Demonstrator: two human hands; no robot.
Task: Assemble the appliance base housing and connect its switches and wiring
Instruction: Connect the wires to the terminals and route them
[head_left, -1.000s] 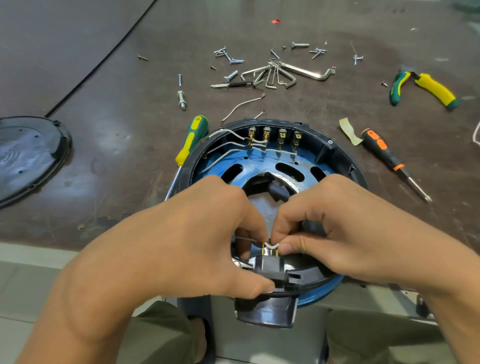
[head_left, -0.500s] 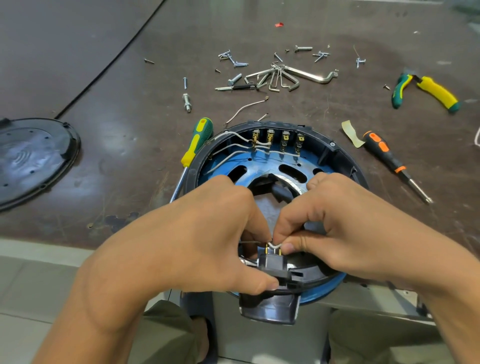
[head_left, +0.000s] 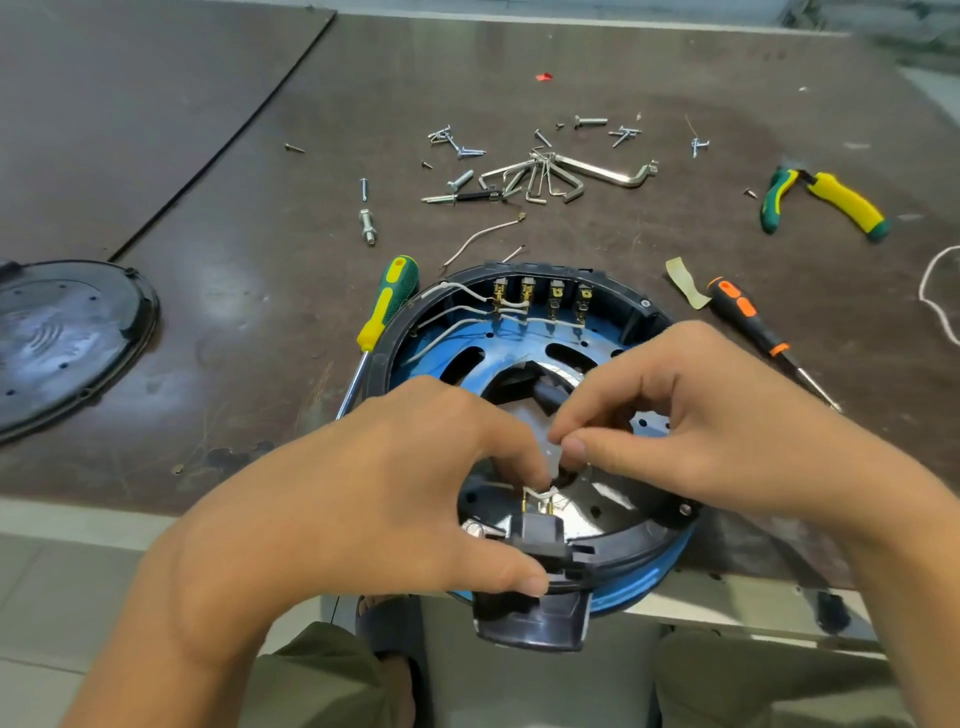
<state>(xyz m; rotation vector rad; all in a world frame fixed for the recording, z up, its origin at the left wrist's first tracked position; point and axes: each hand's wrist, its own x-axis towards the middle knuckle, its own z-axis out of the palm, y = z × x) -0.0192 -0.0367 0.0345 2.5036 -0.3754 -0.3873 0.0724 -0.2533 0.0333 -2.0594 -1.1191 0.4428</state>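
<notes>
At the housing rim (head_left: 383, 358), left hand (head_left: 374, 499) grips the switch (head_left: 543, 532); right hand (head_left: 727, 415) has lifted, pinching something unclear

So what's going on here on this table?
A person is wiring a round appliance base housing at the table edge. The left hand holds a black switch at the near rim, while the right hand pinches a thin white wire just above its brass terminals. Four more switches on the far rim already carry wires.
</notes>
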